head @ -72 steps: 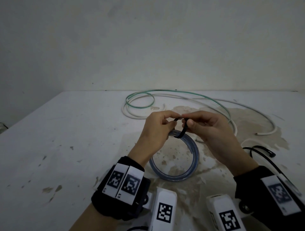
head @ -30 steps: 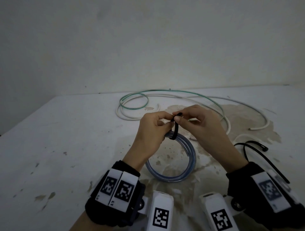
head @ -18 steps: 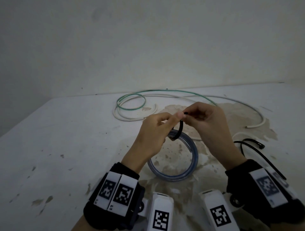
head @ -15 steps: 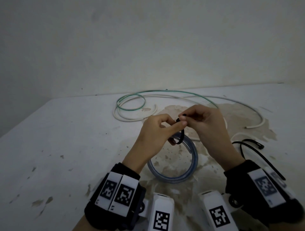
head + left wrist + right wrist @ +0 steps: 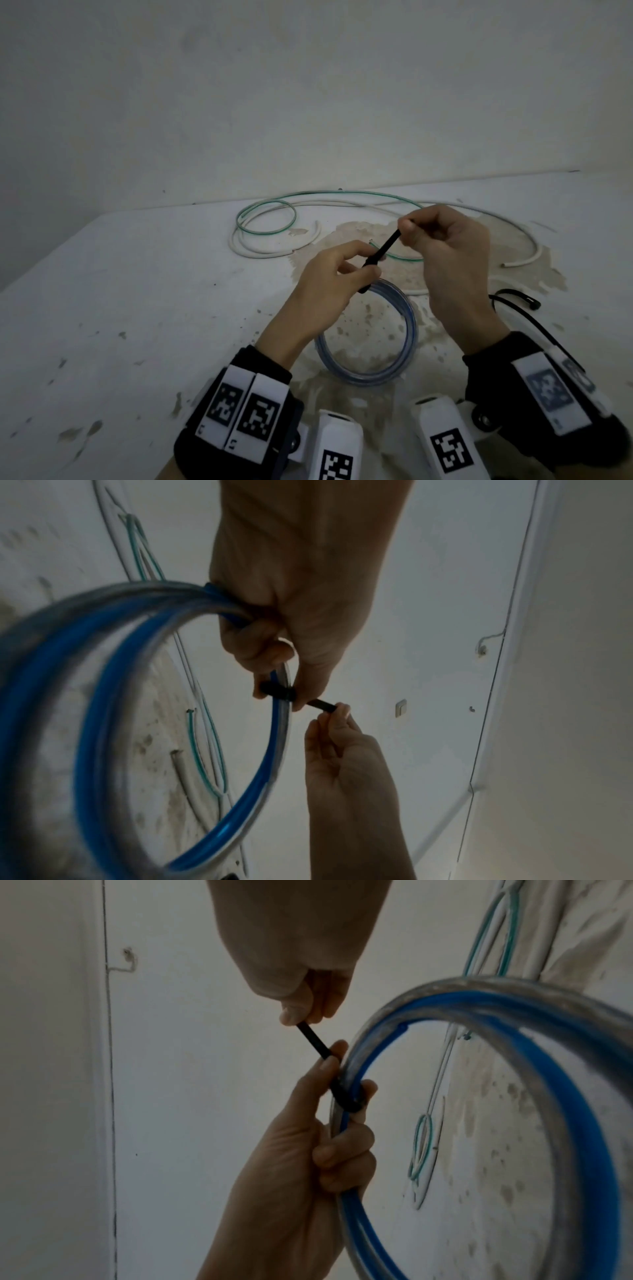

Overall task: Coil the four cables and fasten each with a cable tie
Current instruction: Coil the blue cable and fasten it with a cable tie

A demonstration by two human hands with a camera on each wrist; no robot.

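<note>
A coiled blue cable [image 5: 368,373] [image 5: 99,723] [image 5: 561,1085] hangs above the table from my left hand [image 5: 329,284] [image 5: 284,631] [image 5: 329,1139], whose fingers curl round its top. A black cable tie [image 5: 378,255] [image 5: 279,692] [image 5: 337,1088] is looped round the coil beside those fingers. My right hand [image 5: 442,246] [image 5: 339,723] [image 5: 301,1007] pinches the tie's free tail, drawn out straight up and to the right. Loose green cable [image 5: 270,219] and white cable [image 5: 260,251] lie at the back of the table.
Spare black cable ties [image 5: 513,301] lie on the table to the right of my right wrist. The white table [image 5: 120,291] is stained and chipped, with a brown patch under the coil. A bare wall rises right behind the table's far edge.
My right hand has pulled the tie's tail up and to the right, away from the left hand. The loop has drawn in round the coil.
</note>
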